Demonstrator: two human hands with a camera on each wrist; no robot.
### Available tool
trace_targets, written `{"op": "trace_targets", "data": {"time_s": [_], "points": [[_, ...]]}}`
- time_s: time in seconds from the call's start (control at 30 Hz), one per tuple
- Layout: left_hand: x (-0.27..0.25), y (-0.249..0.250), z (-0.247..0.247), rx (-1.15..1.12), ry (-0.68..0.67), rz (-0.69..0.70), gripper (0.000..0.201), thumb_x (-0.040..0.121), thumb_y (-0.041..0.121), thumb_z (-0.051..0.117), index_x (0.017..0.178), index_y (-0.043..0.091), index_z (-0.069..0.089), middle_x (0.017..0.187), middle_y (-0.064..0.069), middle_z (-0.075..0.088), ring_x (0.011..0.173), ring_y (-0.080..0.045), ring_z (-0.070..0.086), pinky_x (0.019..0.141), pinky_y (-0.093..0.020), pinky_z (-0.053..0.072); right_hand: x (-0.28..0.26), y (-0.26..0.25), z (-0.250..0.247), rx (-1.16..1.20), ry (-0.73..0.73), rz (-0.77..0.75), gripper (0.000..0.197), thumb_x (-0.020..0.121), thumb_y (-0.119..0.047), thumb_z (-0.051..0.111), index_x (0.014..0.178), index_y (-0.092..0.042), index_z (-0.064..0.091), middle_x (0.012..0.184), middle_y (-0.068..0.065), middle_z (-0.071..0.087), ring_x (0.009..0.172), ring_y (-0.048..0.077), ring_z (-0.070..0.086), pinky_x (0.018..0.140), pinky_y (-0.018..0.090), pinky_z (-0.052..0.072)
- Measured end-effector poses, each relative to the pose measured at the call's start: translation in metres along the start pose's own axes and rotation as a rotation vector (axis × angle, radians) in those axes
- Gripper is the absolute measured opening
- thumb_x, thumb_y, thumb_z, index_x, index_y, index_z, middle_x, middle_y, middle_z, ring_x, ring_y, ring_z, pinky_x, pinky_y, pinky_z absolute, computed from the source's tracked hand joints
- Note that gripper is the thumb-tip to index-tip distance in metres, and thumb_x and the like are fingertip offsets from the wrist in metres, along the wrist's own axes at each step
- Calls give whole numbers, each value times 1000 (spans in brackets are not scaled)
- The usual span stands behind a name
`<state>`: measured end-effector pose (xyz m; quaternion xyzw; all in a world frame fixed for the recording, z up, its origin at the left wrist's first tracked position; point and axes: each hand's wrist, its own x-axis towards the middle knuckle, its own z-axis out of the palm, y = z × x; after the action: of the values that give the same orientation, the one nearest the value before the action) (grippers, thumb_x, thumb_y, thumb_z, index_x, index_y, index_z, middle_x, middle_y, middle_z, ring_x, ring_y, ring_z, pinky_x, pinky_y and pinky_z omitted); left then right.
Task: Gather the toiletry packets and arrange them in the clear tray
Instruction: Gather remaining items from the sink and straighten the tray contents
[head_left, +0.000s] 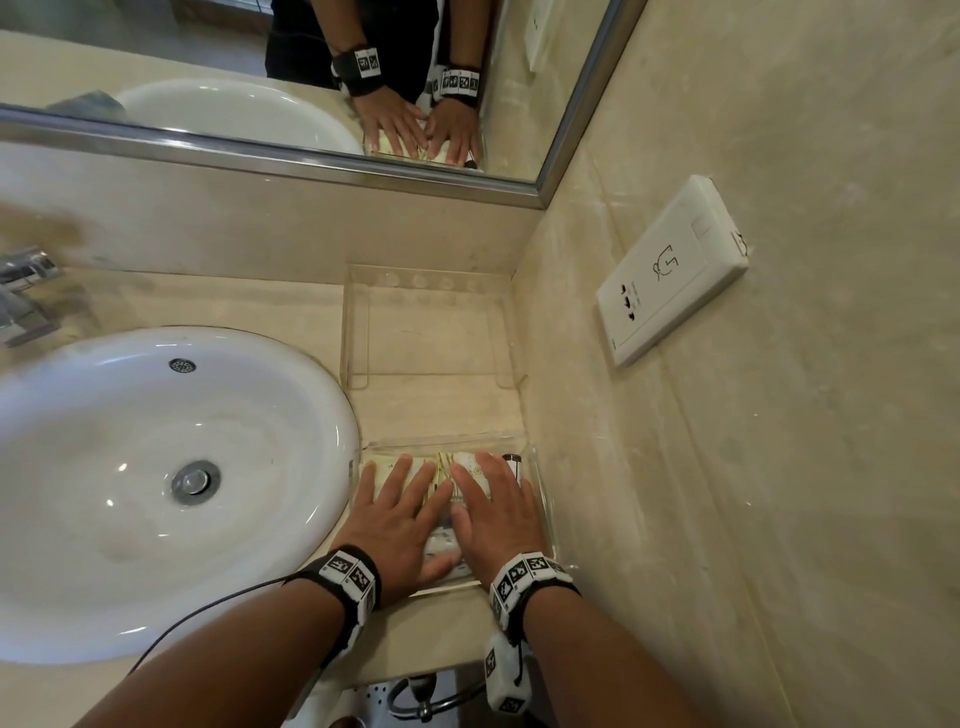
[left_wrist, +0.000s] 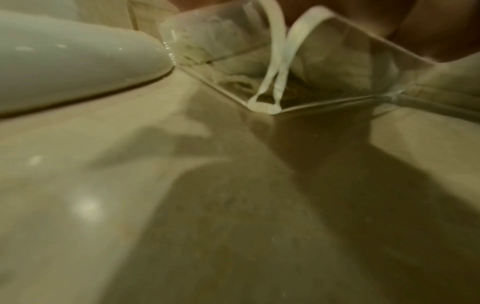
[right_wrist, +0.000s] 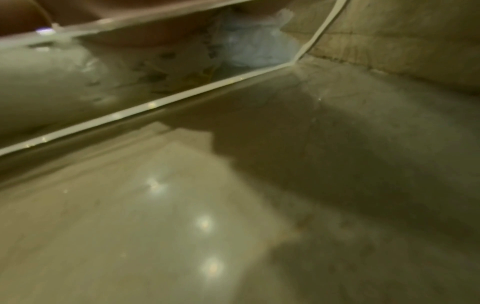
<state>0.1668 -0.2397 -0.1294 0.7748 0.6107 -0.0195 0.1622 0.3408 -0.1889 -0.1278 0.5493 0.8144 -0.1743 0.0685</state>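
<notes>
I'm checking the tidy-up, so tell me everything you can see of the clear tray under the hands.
The clear tray looks like transparent acrylic: shallow, rectangular, with low upright walls. It sits flat on the beige counter, between the white sink and the side wall. Pale toiletry packets lie inside. The left hand and right hand press flat on them, fingers spread.

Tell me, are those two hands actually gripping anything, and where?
Nothing is gripped. The left hand and right hand lie flat, fingers straight, pressing on top of the pale paper toiletry packets inside the clear plastic tray.
</notes>
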Motion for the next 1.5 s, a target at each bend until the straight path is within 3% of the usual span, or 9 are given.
{"op": "trace_targets", "data": {"time_s": [0.27, 0.47, 0.6, 0.77, 0.93, 1.07, 1.27, 1.4, 1.5], "points": [[3, 0, 1, -10, -37, -15, 91, 79, 84, 31, 144, 21, 45, 153, -8, 41, 140, -37, 37, 102, -71, 25, 1, 0, 4, -25, 74, -1, 58, 96, -54, 29, 153, -44, 26, 166, -5, 17, 154, 18, 10, 122, 50, 10], [4, 0, -1, -1, -57, -20, 92, 80, 84, 28, 146, 22, 42, 154, -7, 38, 142, -37, 34, 102, -73, 24, 1, 0, 4, -65, 81, -5, 56, 97, -55, 30, 152, -45, 26, 165, -5, 19, 154, 18, 10, 123, 53, 1], [2, 1, -2, -10, -53, -25, 88, 80, 82, 32, 144, 24, 44, 151, -7, 44, 140, -37, 39, 98, -74, 32, 0, -1, 0, -91, 64, 0, 55, 98, -56, 32, 151, -45, 25, 166, -3, 19, 155, 20, 9, 122, 54, -3], [-3, 3, -7, -13, -26, -23, 90, 80, 83, 18, 155, 34, 7, 164, 0, -1, 151, -32, -4, 111, -70, -1, -6, 0, -11, -121, 6, -15, 59, 97, -58, 31, 153, -43, 21, 168, -1, 11, 156, 21, 0, 122, 52, -9], [-6, 2, -18, -3, 14, 6, 91, 80, 84, 22, 154, 32, 18, 164, -2, 11, 151, -30, 2, 113, -68, 2, -21, -1, -22, -147, 30, -11, 72, 91, -66, 27, 158, -39, 18, 170, -2, 3, 156, 20, -3, 122, 52, -7], [-16, -1, -34, 16, -20, -27, 94, 82, 80, 19, 156, 24, 6, 165, 1, -2, 151, -25, -6, 119, -58, 0, -39, -6, -29, -104, 128, 30, 71, 88, -64, 35, 154, -36, 31, 167, 0, 17, 155, 24, 10, 122, 53, 4], [-35, -24, -61, 37, -82, -96, 100, 79, 78, 39, 155, 19, 11, 164, -1, 6, 150, -26, 4, 119, -52, 15, -57, -13, -37, -81, 81, 65, 64, 85, -49, 54, 146, -29, 46, 161, 5, 31, 150, 27, 24, 120, 48, 21], [-47, -39, -69, 34, -134, -123, 102, 74, 78, 49, 152, 20, 16, 162, -4, 10, 146, -27, 17, 115, -49, 27, -69, -14, -34, -24, 96, 153, 50, 84, -42, 56, 132, -31, 55, 139, -1, 48, 126, 21, 47, 104, 40, 41], [-54, -45, -66, 23, -149, -183, 107, 65, 81, 55, 147, 19, 22, 152, -4, 30, 134, -28, 36, 105, -47, 40, -80, -12, -30, 29, 32, 254, 28, 88, -42, 52, 114, -31, 57, 117, -4, 56, 98, 18, 59, 86, 35, 49]]}}
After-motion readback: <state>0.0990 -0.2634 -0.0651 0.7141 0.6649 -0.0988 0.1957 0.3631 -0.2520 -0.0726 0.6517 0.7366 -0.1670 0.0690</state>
